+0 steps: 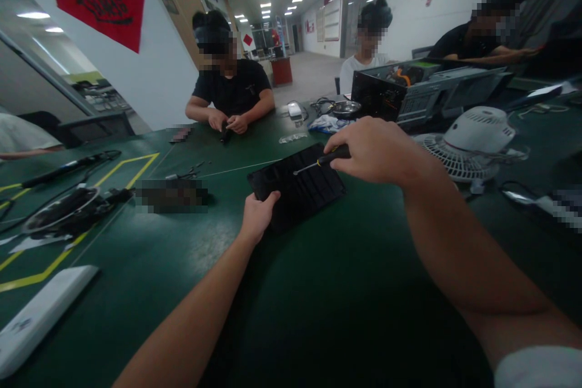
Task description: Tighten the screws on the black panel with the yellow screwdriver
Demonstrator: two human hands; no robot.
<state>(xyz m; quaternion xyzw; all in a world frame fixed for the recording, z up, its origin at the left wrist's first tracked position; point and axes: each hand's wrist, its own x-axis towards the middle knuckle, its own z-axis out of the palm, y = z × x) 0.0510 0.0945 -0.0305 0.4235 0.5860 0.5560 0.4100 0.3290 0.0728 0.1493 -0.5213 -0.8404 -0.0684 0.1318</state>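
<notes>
A flat black panel [309, 188] with raised ribs lies tilted over the green table. My left hand [260, 215] grips its left edge, thumb on top and fingers hidden beneath. Above the panel's right part, my right hand [375, 151] is closed around the black handle of a screwdriver [325, 159]. The metal shaft points left and down, and a small round silvery piece [296, 173] shows at its tip, over the ribbed surface. Whether the tip touches the panel I cannot tell.
On the green table [173, 267] are a white fan [477, 133], an open computer case [409, 94], a white box [45, 315], a black wheel-like part [63, 212] with cables and a small clear bag [292, 139]. Across it, a person [231, 85] handles a small dark object; two others sit right.
</notes>
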